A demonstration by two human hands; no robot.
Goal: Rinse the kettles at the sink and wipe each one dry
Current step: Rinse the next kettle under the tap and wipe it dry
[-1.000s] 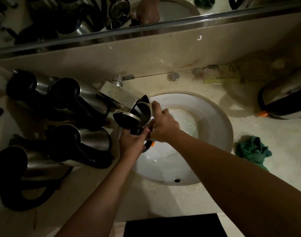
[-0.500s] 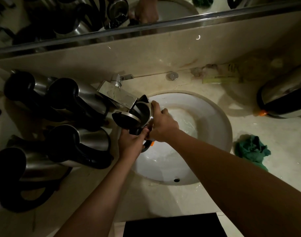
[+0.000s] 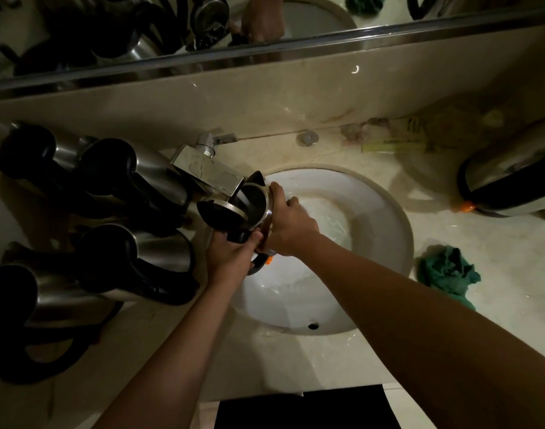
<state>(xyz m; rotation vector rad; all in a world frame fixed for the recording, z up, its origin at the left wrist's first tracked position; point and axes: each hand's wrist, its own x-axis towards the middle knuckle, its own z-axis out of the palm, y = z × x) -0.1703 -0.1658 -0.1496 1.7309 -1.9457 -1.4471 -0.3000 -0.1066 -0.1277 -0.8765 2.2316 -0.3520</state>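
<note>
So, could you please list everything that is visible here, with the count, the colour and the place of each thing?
held kettle: one, steel and black, lid open, tilted at the tap over the sink's left edge
left kettles: four, steel and black, crowded on the counter left of the sink
right kettle: one, steel and black, on the counter at far right
tap: one, chrome, behind the sink's left rim
sink: one, white, round, centre
cloth: one, green, crumpled, right of the sink
packets: yellowish, count unclear, behind the sink
mirror: one, along the top
left hand: grips the kettle's black handle
right hand: fingers curled on the kettle's body
</note>
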